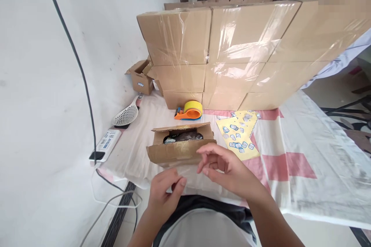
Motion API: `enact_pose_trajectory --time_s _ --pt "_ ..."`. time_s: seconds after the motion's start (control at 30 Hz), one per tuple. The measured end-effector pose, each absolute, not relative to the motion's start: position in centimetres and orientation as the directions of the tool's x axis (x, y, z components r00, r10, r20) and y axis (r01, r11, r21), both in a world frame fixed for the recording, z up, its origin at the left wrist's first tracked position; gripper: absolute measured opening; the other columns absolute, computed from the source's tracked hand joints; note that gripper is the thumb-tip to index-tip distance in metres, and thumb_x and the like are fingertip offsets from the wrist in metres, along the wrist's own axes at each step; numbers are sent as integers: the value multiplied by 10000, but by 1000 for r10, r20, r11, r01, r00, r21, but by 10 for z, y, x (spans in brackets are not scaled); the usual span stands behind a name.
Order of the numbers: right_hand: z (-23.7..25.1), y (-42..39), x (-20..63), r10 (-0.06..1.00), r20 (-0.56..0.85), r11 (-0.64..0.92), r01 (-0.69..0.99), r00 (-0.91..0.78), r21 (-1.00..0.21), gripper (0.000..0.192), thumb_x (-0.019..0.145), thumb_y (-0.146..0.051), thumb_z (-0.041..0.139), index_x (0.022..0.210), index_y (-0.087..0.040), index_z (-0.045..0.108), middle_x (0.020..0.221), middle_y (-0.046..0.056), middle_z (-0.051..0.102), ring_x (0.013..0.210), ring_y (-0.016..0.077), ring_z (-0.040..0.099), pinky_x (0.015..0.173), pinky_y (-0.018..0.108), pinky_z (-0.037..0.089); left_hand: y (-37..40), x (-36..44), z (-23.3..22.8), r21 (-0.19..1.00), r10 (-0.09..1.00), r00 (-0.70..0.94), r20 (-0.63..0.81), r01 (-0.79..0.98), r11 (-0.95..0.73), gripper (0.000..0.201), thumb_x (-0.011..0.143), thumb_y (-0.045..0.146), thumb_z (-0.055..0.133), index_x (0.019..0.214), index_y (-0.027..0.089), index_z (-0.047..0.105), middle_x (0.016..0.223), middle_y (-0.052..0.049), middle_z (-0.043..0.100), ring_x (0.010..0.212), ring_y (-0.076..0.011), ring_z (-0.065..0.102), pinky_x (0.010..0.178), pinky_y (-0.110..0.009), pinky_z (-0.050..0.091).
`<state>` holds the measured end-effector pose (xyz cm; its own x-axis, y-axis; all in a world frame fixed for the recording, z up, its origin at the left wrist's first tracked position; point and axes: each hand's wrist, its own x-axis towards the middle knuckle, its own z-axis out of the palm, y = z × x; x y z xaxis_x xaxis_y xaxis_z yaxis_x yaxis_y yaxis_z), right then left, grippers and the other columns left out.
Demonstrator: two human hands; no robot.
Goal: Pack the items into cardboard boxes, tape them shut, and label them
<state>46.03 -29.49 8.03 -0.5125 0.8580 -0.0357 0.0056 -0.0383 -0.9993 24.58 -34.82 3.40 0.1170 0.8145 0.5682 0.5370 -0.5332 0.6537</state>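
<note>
My left hand (166, 190) is over the table's near edge, its fingers loosely curled and the thumb close to them. Nothing shows in it. Just right of it, my right hand (224, 168) has bent fingers spread apart, with nothing between them. Its fingertips are at the front right of a small open cardboard box (174, 153); whether they touch it I cannot tell. Inside the box is a dark item in shiny wrapping (187, 136). A yellow sheet (251, 154) with several small printed stickers lies to the right. Behind the box rests an orange tape dispenser (188, 114) with yellow tape.
Taped cardboard boxes (232, 52) are stacked along the back. At left are a white perforated scoop (126, 116), a white label-marked device (108, 142) and a small open carton (141, 79). A dark cable (77, 54) hangs by the wall. A person's head shows beyond the stack.
</note>
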Motion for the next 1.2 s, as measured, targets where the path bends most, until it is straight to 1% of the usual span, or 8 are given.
enact_pose_trajectory --time_s 0.1,0.2,0.43,0.6,0.73,0.9,1.07,1.2 --pt "80 -295 460 877 -55 -42 36 -477 -998 262 927 -348 686 1178 -284 641 1109 45 641 942 183 680 808 326 539 -346 249 35 637 797 117 592 538 -552 298 970 155 539 675 172 581 568 13 523 521 -97 475 506 -202 382" --pt "76 -296 458 861 -172 -106 163 -479 -981 266 954 -462 653 1122 -257 672 1014 34 685 773 153 671 732 307 533 -345 248 36 627 774 125 621 514 -586 225 946 118 557 732 176 598 611 12 542 586 -111 494 564 -221 415" --pt "56 -297 445 708 -293 -263 145 -642 -954 578 982 -685 465 991 -195 772 873 66 704 737 159 631 563 256 436 -352 240 32 580 725 232 648 467 -667 164 941 142 579 790 186 625 1018 -80 691 1153 -233 653 970 -399 551" --pt "48 -293 431 776 -207 -312 -77 -596 -947 457 933 -622 620 937 -184 752 679 -5 583 574 97 476 502 239 338 -357 241 32 606 713 235 661 393 -692 219 977 174 525 769 190 592 936 -76 695 1128 -238 673 933 -408 572" --pt "53 -292 429 752 -252 -323 -7 -609 -946 411 905 -565 690 1071 -193 746 618 -43 521 516 78 395 482 239 296 -360 243 33 629 715 281 640 341 -698 239 988 200 507 758 194 573 870 -77 682 1084 -246 668 899 -415 557" --pt "60 -289 425 728 -226 -326 -36 -648 -945 263 875 -420 749 839 -195 618 681 -44 522 586 80 429 526 225 321 -359 250 36 636 693 308 652 276 -720 253 977 183 503 729 184 554 843 -86 679 884 -204 652 806 -372 545" --pt "68 -283 433 879 38 -39 -151 -476 -988 203 922 -360 698 833 -202 607 789 -8 554 688 113 494 603 254 392 -357 250 35 718 782 147 605 324 -616 230 967 153 535 740 176 561 883 -61 687 831 -156 654 733 -267 528" --pt "83 -276 445 896 216 221 -31 -387 -975 172 977 -301 625 831 -210 617 831 11 600 718 127 526 616 271 405 -354 254 32 890 932 -34 361 310 -333 254 975 203 590 723 182 626 714 4 657 665 -101 609 631 -197 465"
